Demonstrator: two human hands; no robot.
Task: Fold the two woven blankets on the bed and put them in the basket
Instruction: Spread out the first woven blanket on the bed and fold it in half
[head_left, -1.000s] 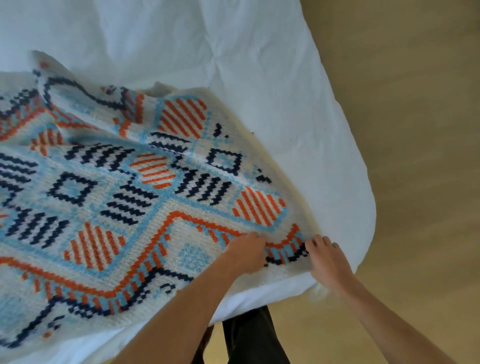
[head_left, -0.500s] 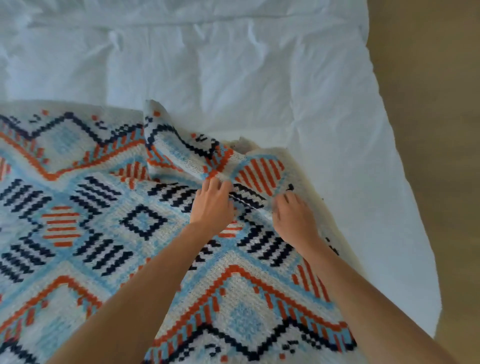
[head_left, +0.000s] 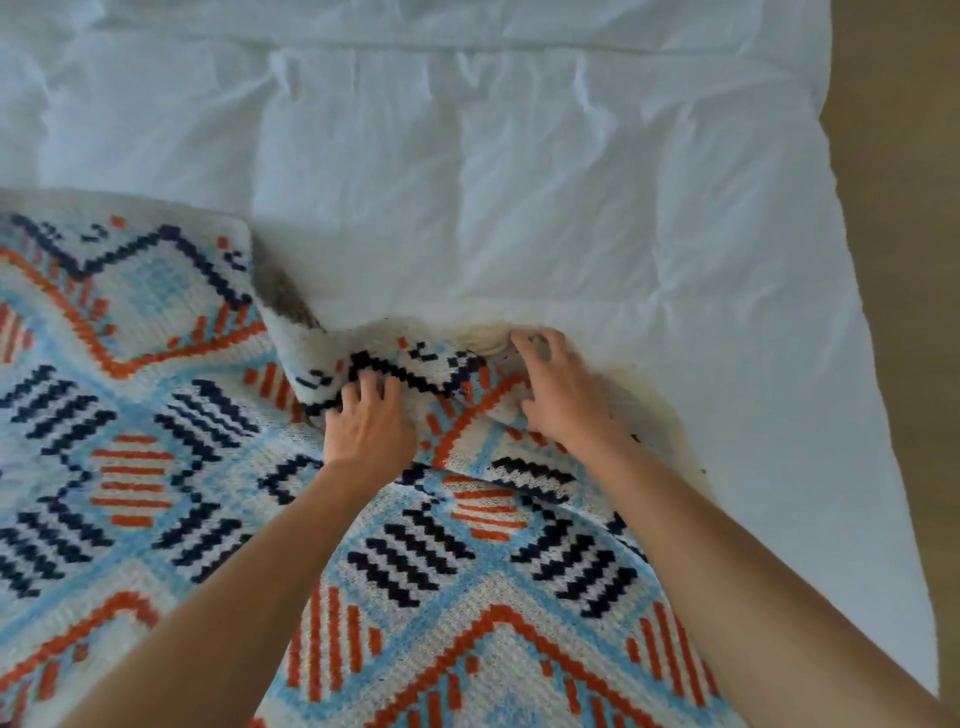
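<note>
item: woven blanket (head_left: 156, 467), geometric pattern in pale blue, orange, navy and cream.
location: spread over the near left part of the bed (head_left: 571, 182), on white bedding. its far right corner is rucked into a raised fold between the two hands. a cream fringe (head_left: 485, 336) shows at that corner.
second blanket: cannot be told apart in this view.
basket: not in view.
step in hand, as judged: first fold of this blanket. a doubled layer is being brought up to the far edge and its corners matched. nothing is folded small enough to stow yet.
next move calls for, as judged: pulling the bunched corner flat, squaring the edges one over the other, smoothing the crease, then folding again. the loose weave may drag and skew, so an even pull from both hands would help.
left hand (head_left: 370, 428): palm down, arm reaching forward, fingers curled into the ridge of the fold and gripping cloth.
right hand (head_left: 563, 397): palm down just beside the fringe, fingers bent over the corner, thumb tucked at the fabric edge, holding it.
the two hands are near each other but apart.
surroundings: wooden floor (head_left: 904, 208) along the bed's right side.
</note>
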